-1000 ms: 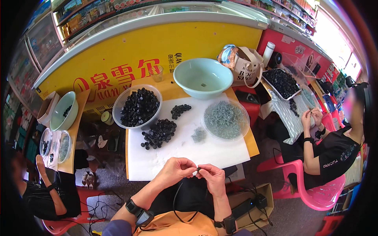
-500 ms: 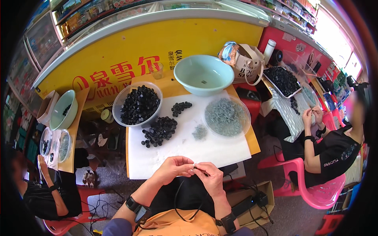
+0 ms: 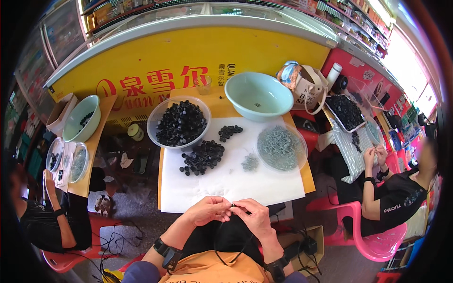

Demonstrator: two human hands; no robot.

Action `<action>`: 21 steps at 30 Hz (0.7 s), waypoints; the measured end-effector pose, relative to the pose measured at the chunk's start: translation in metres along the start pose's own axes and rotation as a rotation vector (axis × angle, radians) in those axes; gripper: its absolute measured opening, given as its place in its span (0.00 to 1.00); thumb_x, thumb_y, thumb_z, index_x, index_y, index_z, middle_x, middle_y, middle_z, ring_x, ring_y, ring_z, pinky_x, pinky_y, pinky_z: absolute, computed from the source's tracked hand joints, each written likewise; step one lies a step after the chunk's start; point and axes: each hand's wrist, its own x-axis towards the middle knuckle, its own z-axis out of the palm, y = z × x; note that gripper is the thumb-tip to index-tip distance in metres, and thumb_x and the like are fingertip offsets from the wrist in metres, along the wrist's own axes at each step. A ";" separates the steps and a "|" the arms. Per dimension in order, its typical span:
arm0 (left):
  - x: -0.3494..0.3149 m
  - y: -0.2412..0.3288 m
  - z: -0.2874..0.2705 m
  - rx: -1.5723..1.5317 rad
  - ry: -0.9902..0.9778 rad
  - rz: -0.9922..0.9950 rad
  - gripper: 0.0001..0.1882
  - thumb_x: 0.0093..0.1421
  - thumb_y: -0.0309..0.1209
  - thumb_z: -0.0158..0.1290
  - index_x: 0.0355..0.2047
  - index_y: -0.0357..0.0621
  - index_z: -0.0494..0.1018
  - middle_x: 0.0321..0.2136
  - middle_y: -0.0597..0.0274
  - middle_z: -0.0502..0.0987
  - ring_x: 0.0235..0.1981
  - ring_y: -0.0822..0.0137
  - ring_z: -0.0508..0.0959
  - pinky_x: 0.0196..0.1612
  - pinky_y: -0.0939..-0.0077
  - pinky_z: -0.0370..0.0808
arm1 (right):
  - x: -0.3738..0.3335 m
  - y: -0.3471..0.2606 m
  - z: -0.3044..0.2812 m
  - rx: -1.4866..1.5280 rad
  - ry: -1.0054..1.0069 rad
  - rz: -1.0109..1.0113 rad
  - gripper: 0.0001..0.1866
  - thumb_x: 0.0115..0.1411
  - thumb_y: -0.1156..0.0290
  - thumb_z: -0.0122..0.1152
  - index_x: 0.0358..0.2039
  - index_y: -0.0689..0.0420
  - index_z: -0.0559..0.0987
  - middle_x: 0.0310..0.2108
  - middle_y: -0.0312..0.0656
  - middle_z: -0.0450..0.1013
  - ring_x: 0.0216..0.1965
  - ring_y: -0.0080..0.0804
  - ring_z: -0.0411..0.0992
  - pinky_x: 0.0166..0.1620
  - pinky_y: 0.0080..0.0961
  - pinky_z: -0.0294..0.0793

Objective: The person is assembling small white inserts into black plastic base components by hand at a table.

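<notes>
My left hand [image 3: 208,211] and my right hand [image 3: 253,217] meet fingertip to fingertip just off the front edge of the white paper [image 3: 226,186]. Both are closed in a pinch; whatever sits between the fingertips is too small to make out. Ahead of them on the paper lie a loose heap of small black round parts [image 3: 203,158] and a smaller cluster of the same parts [image 3: 230,132]. To the right, a clear round tub [image 3: 281,147] holds many tiny pale, see-through pieces, with a little pile of them [image 3: 250,162] beside it.
A clear bowl of black parts [image 3: 179,123] stands behind the heap. Farther back are a pale green basin [image 3: 258,95], a cup [image 3: 203,85] and a tote bag [image 3: 309,89]. One person [image 3: 377,188] works at the right on a pink chair [image 3: 373,240], another [image 3: 47,217] at the left.
The view has shifted slightly, so the table appears a little farther right. My hands stay together in a pinch; the dark bit seen at my right fingertips earlier no longer shows.
</notes>
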 end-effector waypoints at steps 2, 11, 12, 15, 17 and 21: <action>-0.003 -0.004 -0.001 -0.007 -0.001 0.056 0.09 0.66 0.32 0.52 0.38 0.39 0.73 0.31 0.61 0.78 0.31 0.70 0.79 0.39 0.77 0.78 | 0.000 -0.001 0.005 0.045 -0.035 0.096 0.08 0.55 0.75 0.67 0.36 0.62 0.81 0.30 0.42 0.78 0.28 0.26 0.77 0.31 0.20 0.77; -0.015 -0.012 -0.014 -0.056 0.015 0.183 0.07 0.64 0.29 0.53 0.39 0.38 0.74 0.31 0.61 0.79 0.31 0.71 0.79 0.37 0.80 0.78 | 0.010 -0.007 0.024 0.152 -0.105 0.222 0.07 0.57 0.74 0.66 0.35 0.63 0.82 0.29 0.42 0.77 0.27 0.24 0.76 0.30 0.18 0.76; -0.016 -0.013 -0.017 -0.058 0.042 0.189 0.08 0.64 0.29 0.53 0.40 0.38 0.74 0.31 0.61 0.79 0.31 0.71 0.80 0.37 0.79 0.78 | 0.011 -0.008 0.025 0.163 -0.098 0.225 0.07 0.57 0.75 0.66 0.35 0.63 0.82 0.29 0.42 0.77 0.28 0.24 0.77 0.30 0.18 0.76; -0.023 -0.010 -0.019 -0.094 0.083 0.179 0.08 0.64 0.28 0.53 0.41 0.37 0.74 0.31 0.60 0.79 0.32 0.69 0.80 0.36 0.79 0.79 | 0.012 -0.014 0.028 0.147 -0.095 0.208 0.06 0.55 0.78 0.66 0.34 0.65 0.82 0.29 0.40 0.77 0.28 0.21 0.76 0.32 0.16 0.75; -0.027 -0.009 -0.019 -0.100 0.091 0.172 0.08 0.64 0.28 0.53 0.41 0.36 0.74 0.31 0.60 0.79 0.32 0.69 0.81 0.37 0.78 0.79 | 0.010 -0.011 0.030 0.141 -0.097 0.200 0.07 0.55 0.78 0.67 0.35 0.64 0.81 0.30 0.40 0.77 0.29 0.21 0.76 0.32 0.16 0.76; -0.026 -0.013 -0.022 -0.114 0.090 0.174 0.08 0.64 0.28 0.53 0.41 0.37 0.74 0.31 0.59 0.79 0.32 0.69 0.80 0.37 0.78 0.79 | 0.009 -0.014 0.032 0.145 -0.110 0.180 0.09 0.54 0.77 0.67 0.37 0.62 0.81 0.31 0.41 0.77 0.30 0.24 0.76 0.33 0.19 0.76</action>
